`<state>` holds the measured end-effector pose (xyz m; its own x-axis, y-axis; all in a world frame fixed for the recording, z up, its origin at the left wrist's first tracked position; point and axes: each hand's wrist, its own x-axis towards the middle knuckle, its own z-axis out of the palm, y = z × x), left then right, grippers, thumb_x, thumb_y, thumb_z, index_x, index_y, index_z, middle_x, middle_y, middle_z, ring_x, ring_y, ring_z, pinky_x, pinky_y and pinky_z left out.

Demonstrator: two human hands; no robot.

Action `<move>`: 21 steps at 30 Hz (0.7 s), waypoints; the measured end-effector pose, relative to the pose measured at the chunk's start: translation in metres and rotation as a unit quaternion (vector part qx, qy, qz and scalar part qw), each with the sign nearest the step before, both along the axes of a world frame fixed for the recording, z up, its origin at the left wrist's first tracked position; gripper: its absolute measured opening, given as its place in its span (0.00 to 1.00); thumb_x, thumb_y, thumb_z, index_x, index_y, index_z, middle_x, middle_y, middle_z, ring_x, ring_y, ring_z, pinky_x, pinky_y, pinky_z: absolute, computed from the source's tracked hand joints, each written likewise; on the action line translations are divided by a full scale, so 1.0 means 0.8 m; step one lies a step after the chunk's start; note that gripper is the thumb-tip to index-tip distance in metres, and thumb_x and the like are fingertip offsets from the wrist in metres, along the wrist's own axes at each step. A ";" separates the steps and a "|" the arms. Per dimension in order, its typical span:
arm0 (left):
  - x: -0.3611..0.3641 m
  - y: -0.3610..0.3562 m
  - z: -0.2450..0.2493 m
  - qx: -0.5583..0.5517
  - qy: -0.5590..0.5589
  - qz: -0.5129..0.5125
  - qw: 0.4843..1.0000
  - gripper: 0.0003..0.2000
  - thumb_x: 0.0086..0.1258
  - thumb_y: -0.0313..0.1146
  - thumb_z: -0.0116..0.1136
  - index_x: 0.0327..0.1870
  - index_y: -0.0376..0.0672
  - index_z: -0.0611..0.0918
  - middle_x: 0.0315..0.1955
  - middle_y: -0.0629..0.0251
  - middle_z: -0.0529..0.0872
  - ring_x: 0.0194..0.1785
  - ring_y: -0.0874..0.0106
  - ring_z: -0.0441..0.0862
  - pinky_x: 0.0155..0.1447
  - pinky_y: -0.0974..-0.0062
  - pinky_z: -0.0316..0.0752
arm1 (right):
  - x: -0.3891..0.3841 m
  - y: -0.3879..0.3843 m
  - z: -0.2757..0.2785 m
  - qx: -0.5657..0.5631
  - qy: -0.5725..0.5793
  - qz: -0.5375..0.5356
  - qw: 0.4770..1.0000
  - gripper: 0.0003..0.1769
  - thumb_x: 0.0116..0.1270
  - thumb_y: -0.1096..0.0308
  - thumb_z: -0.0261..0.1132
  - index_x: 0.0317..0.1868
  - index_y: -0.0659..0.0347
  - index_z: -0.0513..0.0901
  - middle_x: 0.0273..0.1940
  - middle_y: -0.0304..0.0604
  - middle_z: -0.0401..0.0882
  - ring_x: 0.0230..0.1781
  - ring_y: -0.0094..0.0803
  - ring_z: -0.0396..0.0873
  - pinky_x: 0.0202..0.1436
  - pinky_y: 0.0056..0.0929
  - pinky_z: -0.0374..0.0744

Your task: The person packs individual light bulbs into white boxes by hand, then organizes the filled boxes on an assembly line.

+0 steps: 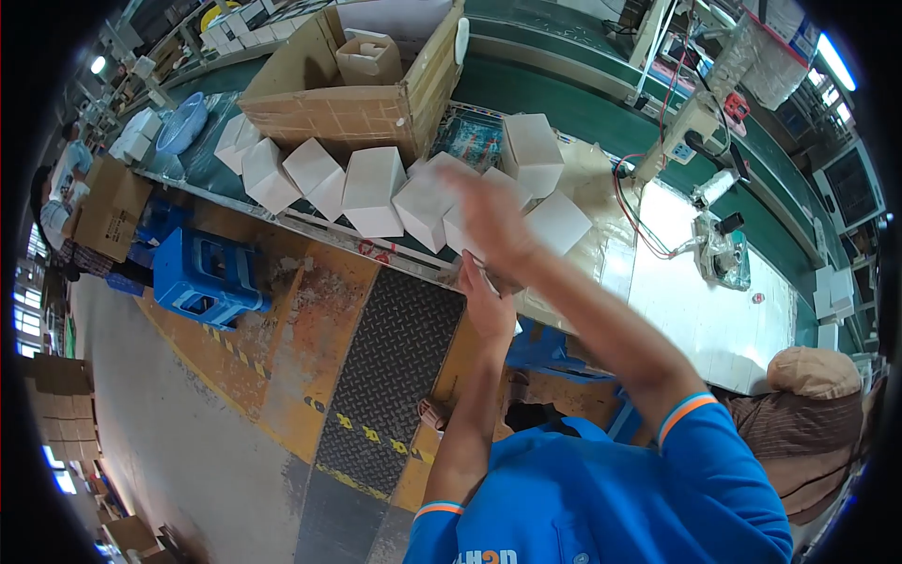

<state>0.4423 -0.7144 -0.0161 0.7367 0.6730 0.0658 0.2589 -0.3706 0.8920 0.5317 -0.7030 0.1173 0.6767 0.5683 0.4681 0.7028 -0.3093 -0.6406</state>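
Observation:
My left hand (488,306) is at the front edge of the bench, fingers pointing up and curled close together. A pale edge shows by its fingers; what it holds is mostly hidden behind my right forearm. My right hand (490,214) is smeared by motion just above it, in front of the white boxes. Closest to the right hand are a white box (423,209) on its left and another white box (559,224) on its right. A taller white box (532,155) stands behind. More white boxes, such as this one (373,191), line the bench edge to the left.
A large open cardboard carton (329,115) stands behind the boxes, a smaller carton inside it. Blue stools (202,274) are on the floor at left. A blue basin (182,123) sits farther along the bench. At right are a device with cables (722,252) and a person's brown-clothed arm (799,432).

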 end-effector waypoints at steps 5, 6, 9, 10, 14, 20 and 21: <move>0.001 0.004 -0.008 -0.014 0.008 -0.006 1.000 0.41 0.54 0.24 0.57 0.69 0.47 0.48 0.59 0.49 0.61 0.60 0.50 0.66 0.57 0.62 0.68 | 0.084 -0.034 -0.031 -0.171 -0.034 -0.082 0.981 0.15 0.58 0.74 0.52 0.45 0.60 0.78 0.42 0.52 0.79 0.41 0.48 0.78 0.45 0.39 0.77; 0.002 0.004 -0.009 -0.013 0.011 -0.009 1.000 0.41 0.54 0.24 0.57 0.70 0.47 0.48 0.59 0.49 0.62 0.60 0.51 0.65 0.57 0.62 0.68 | 0.068 -0.026 -0.050 -0.155 -0.035 -0.042 0.986 0.15 0.59 0.72 0.52 0.46 0.59 0.77 0.44 0.52 0.78 0.44 0.48 0.77 0.46 0.40 0.76; 0.036 0.080 0.025 -0.259 0.210 -0.032 0.942 0.40 0.56 0.24 0.56 0.70 0.47 0.47 0.60 0.49 0.61 0.60 0.52 0.66 0.56 0.63 0.69 | -0.031 -0.002 -0.072 -0.088 0.038 0.035 0.995 0.20 0.58 0.75 0.50 0.52 0.57 0.76 0.53 0.48 0.75 0.52 0.43 0.75 0.54 0.36 0.73; 0.049 0.104 0.037 -0.479 0.382 -0.046 0.789 0.40 0.58 0.24 0.54 0.70 0.46 0.46 0.60 0.49 0.61 0.58 0.53 0.68 0.53 0.63 0.71 | -0.077 -0.006 -0.045 -0.160 0.057 0.075 0.983 0.21 0.58 0.76 0.49 0.52 0.57 0.75 0.53 0.48 0.75 0.53 0.42 0.74 0.56 0.36 0.72; 0.002 -0.004 -0.014 0.130 0.041 0.043 0.990 0.41 0.55 0.26 0.58 0.69 0.46 0.49 0.59 0.48 0.63 0.63 0.53 0.61 0.59 0.63 0.65 | -0.080 -0.007 -0.024 -0.083 0.027 0.136 0.987 0.23 0.57 0.78 0.48 0.53 0.55 0.76 0.53 0.49 0.75 0.56 0.41 0.72 0.59 0.36 0.69; 0.001 0.002 0.001 0.017 0.048 -0.008 0.999 0.42 0.56 0.23 0.55 0.70 0.50 0.45 0.62 0.50 0.59 0.57 0.50 0.69 0.51 0.61 0.72 | 0.057 -0.066 0.002 -0.029 -0.035 -0.101 0.994 0.18 0.55 0.77 0.53 0.48 0.60 0.77 0.43 0.50 0.79 0.43 0.48 0.77 0.44 0.38 0.76; 0.003 0.004 0.002 0.017 0.048 -0.006 0.999 0.42 0.56 0.23 0.55 0.70 0.50 0.45 0.62 0.50 0.59 0.57 0.50 0.69 0.51 0.61 0.72 | 0.061 -0.069 0.002 -0.016 -0.064 -0.097 0.993 0.17 0.56 0.77 0.53 0.47 0.60 0.77 0.44 0.51 0.78 0.44 0.47 0.77 0.45 0.39 0.76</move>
